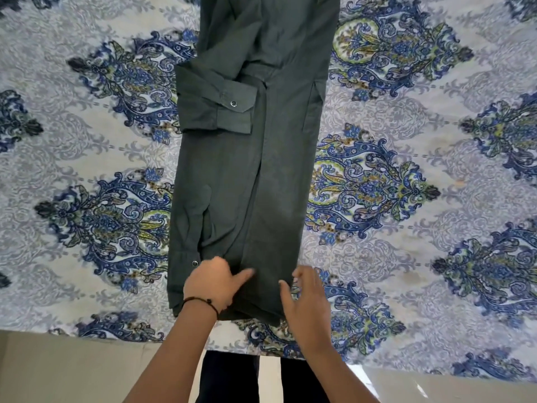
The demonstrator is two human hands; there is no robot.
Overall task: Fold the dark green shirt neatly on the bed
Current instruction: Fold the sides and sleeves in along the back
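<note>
While standing at the near edge of the bed, shows only dark trouser legs (226, 376) over a pale floor (58, 367) at the bottom of the view. Reaches both bare forearms forward over the patterned bedsheet (406, 141), white and grey with blue and green medallions.

Rests the left hand (213, 282) on the near end of the dark green shirt (252, 170), left of its middle line, knuckles up, fingers curled under, thumb stretched right along the cloth; cannot tell whether any fabric is pinched beneath those fingers. Wears a thin dark beaded bracelet (203, 301) at that wrist. Holds the right hand (308, 301) loose and unclenched at the shirt's near right corner, fingers spread, thumb on the cloth, fingertips over the shirt's right edge and the sheet beside it; grasps nothing visibly, slightly blurred.

Lies lengthwise down the middle of the bed, narrowed into a long strip, both sides turned in and meeting along a central seam, near hem close to the bed's edge. Carries a small metal snap (195, 263) just left of the left hand. Farther up, bears a sleeve folded across from the left, its cuff (229, 109) lying flat near the centre with a second snap (233, 103) on it. Runs out of view at the far top edge.
</note>
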